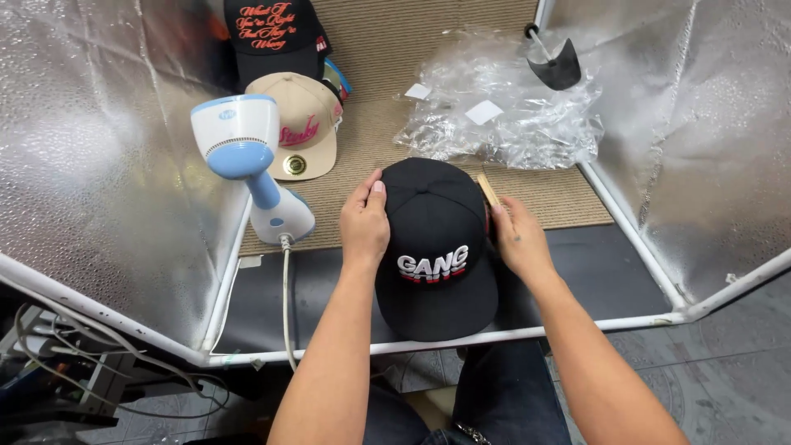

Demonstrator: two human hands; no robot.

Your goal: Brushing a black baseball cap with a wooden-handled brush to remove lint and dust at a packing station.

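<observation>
The person holds a black cap [435,247] between both hands at the near edge of the work surface, its brim pointing toward the body and white-and-red embroidered lettering on its front. The left hand [365,224] lies flat against the cap's left side, fingers stretched up along the crown, thumb on top. The right hand [517,239] presses the cap's right side, and a thin tan wooden stick [488,190] shows just above its fingertips — whether the fingers grip it cannot be told. The two hands are apart, one on each flank of the cap, closed against it rather than around it.

The cap sits half on a tan woven mat [428,49] and half on a dark strip in front of it. To the left stands a white-and-blue steamer [247,156], its cord [285,305] trailing off the near edge. Behind it lie a beige cap [303,124] and another black cap [276,33] with red script. To the right, behind the held cap, lies crumpled clear plastic wrap [511,111] — and past it a small dark brim-shaped piece [557,70]. Silver foil walls [91,148] on a white frame enclose the space.
</observation>
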